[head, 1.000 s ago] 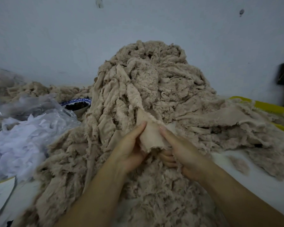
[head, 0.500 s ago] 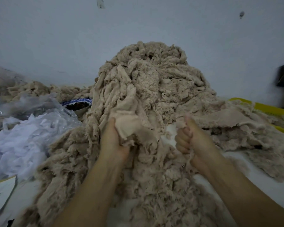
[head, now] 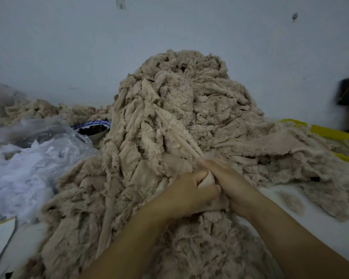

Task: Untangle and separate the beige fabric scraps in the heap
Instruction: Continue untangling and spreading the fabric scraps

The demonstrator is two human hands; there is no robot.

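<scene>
Head view: left hand (head: 186, 193) and right hand (head: 233, 185) together clutch one beige scrap (head: 207, 179) at the heap's (head: 181, 109) near foot. A hard pull on still-knotted strands could drag down the pile.

No legible text, label, number or sign on the fabric heap (head: 189, 117), plastic bag (head: 38, 158) or wall (head: 189, 27).

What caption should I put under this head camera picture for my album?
Left hand and right hand together grip a beige fabric scrap at the foot of the tall heap.
</scene>
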